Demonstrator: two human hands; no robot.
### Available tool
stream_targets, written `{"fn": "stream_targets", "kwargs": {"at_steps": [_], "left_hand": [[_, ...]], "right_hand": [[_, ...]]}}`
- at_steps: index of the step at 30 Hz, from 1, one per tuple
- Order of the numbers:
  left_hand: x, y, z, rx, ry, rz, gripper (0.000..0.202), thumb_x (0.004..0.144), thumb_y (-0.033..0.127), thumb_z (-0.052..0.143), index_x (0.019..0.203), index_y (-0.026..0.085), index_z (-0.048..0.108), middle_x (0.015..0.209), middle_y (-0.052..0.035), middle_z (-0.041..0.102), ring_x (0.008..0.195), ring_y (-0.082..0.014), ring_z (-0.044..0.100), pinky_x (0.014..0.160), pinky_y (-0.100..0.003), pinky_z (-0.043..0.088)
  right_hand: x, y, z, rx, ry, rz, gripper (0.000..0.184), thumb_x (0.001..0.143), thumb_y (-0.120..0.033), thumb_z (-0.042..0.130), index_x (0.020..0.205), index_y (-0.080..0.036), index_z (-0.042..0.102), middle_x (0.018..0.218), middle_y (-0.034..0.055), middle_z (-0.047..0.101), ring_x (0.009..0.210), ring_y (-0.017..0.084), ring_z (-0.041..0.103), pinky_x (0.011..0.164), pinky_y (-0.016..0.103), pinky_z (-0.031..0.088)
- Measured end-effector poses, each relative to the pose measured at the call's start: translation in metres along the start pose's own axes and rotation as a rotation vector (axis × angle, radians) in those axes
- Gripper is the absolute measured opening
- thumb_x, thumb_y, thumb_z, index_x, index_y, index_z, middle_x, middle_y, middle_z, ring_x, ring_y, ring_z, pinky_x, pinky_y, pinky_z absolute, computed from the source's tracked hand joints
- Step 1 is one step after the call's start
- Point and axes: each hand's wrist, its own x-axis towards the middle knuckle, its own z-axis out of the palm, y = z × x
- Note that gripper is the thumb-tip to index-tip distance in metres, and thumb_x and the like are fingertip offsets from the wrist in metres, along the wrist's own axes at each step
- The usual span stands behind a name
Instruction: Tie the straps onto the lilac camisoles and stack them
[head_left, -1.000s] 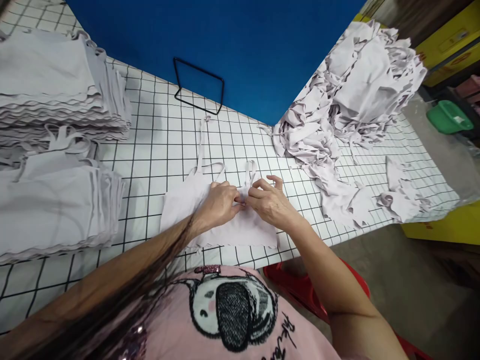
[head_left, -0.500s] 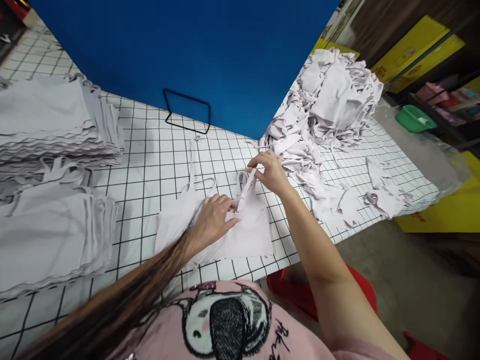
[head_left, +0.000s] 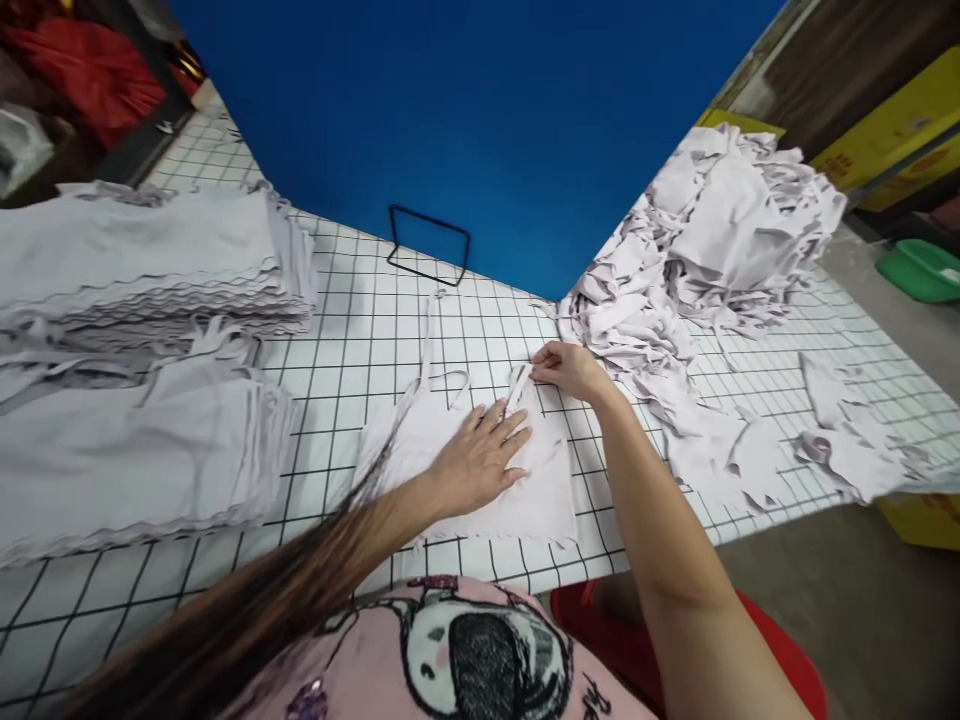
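A pale camisole top (head_left: 544, 490) with thin straps lies on the checked tablecloth in front of me. My left hand (head_left: 480, 462) rests flat on it, fingers spread. At the garment's upper right, my right hand (head_left: 568, 368) pinches a shoulder strap (head_left: 520, 383) between thumb and fingertips. The other strap (head_left: 428, 335) stretches away from me across the cloth. Long hair hangs over my left forearm and covers part of the garment's left side.
Stacks of folded pale garments (head_left: 150, 450) stand at the left. A big heap of loose pale garments (head_left: 750, 230) lies at the right. Behind the work area are a blue board (head_left: 480, 130) and a black wire frame (head_left: 429, 245). A green basin (head_left: 919, 270) is far right.
My left hand has gone from gripping near the strap to lying flat on the garment. My right hand has brought the strap down toward the top edge. The view has shifted left.
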Motion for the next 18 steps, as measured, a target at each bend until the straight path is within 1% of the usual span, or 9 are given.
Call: {"fn": "stream_targets", "kwargs": {"at_steps": [2,4,6,8,9,12,15,17,18], "left_hand": [[-0.003,-0.004,-0.008,-0.037,0.009,-0.009,0.053,0.099,0.049,0.039,0.145,0.023,0.042,0.159,-0.0059,0.031,0.150,-0.0296,0.018,0.120,-0.050,0.021],[-0.011,-0.013,-0.019,-0.059,0.032,-0.008,0.051,0.101,0.047,0.036,0.144,0.020,0.043,0.157,-0.0071,0.035,0.149,-0.0262,0.021,0.119,-0.044,0.025],[-0.023,-0.026,-0.031,-0.050,0.049,0.005,0.048,0.102,0.042,0.034,0.143,0.018,0.043,0.155,-0.0080,0.038,0.149,-0.0231,0.022,0.120,-0.041,0.026],[-0.037,-0.041,-0.040,-0.022,0.055,0.011,0.046,0.102,0.038,0.036,0.143,0.018,0.043,0.155,-0.0086,0.039,0.149,-0.0224,0.021,0.120,-0.041,0.025],[-0.044,-0.049,-0.044,-0.009,0.050,0.005,0.044,0.102,0.036,0.038,0.142,0.019,0.043,0.155,-0.0087,0.039,0.149,-0.0229,0.022,0.120,-0.042,0.025],[-0.058,-0.065,-0.049,0.005,0.025,-0.028,0.045,0.099,0.034,0.045,0.143,0.021,0.044,0.155,-0.0088,0.039,0.148,-0.0272,0.025,0.120,-0.047,0.025],[-0.064,-0.072,-0.048,-0.010,0.019,-0.036,0.048,0.098,0.037,0.046,0.145,0.024,0.042,0.156,-0.0086,0.037,0.147,-0.0296,0.027,0.120,-0.050,0.022],[-0.066,-0.073,-0.047,-0.019,0.021,-0.026,0.049,0.099,0.039,0.045,0.145,0.024,0.041,0.156,-0.0087,0.037,0.146,-0.0292,0.027,0.121,-0.049,0.019],[-0.066,-0.074,-0.047,-0.023,0.026,-0.020,0.049,0.099,0.039,0.045,0.146,0.024,0.041,0.156,-0.0083,0.037,0.147,-0.0289,0.026,0.121,-0.048,0.018]], "right_hand": [[-0.005,-0.005,-0.009,-0.062,0.001,-0.022,0.021,0.074,-0.027,0.068,0.092,-0.017,0.065,0.087,0.0055,0.070,0.080,0.017,0.064,0.075,0.030,0.048],[-0.007,-0.018,-0.013,-0.130,0.091,-0.049,0.017,0.079,-0.028,0.062,0.092,-0.017,0.066,0.092,0.0067,0.071,0.083,0.018,0.063,0.076,0.032,0.047],[-0.006,-0.041,-0.005,-0.141,0.185,-0.056,0.018,0.085,-0.033,0.057,0.089,-0.018,0.065,0.089,0.0069,0.070,0.080,0.018,0.062,0.073,0.031,0.046],[0.001,-0.070,0.015,-0.119,0.193,-0.051,0.024,0.088,-0.039,0.054,0.084,-0.018,0.064,0.082,0.0062,0.069,0.073,0.018,0.060,0.069,0.031,0.044],[0.006,-0.085,0.030,-0.118,0.157,-0.048,0.027,0.089,-0.042,0.054,0.080,-0.018,0.062,0.080,0.0061,0.068,0.072,0.018,0.059,0.068,0.030,0.043],[0.027,-0.125,0.079,-0.156,-0.038,0.009,0.034,0.086,-0.050,0.059,0.073,-0.019,0.057,0.080,0.0075,0.068,0.074,0.019,0.059,0.068,0.031,0.042],[0.045,-0.147,0.119,-0.189,-0.089,0.035,0.025,0.079,-0.038,0.068,0.071,-0.020,0.053,0.082,0.0077,0.067,0.083,0.022,0.060,0.071,0.032,0.043],[0.048,-0.153,0.132,-0.174,-0.104,0.014,0.019,0.081,-0.030,0.064,0.072,-0.020,0.051,0.080,0.0061,0.067,0.081,0.020,0.061,0.070,0.031,0.045],[0.046,-0.154,0.133,-0.117,-0.134,0.002,0.017,0.084,-0.030,0.060,0.074,-0.020,0.050,0.080,0.0053,0.067,0.078,0.018,0.062,0.069,0.030,0.046]]}}
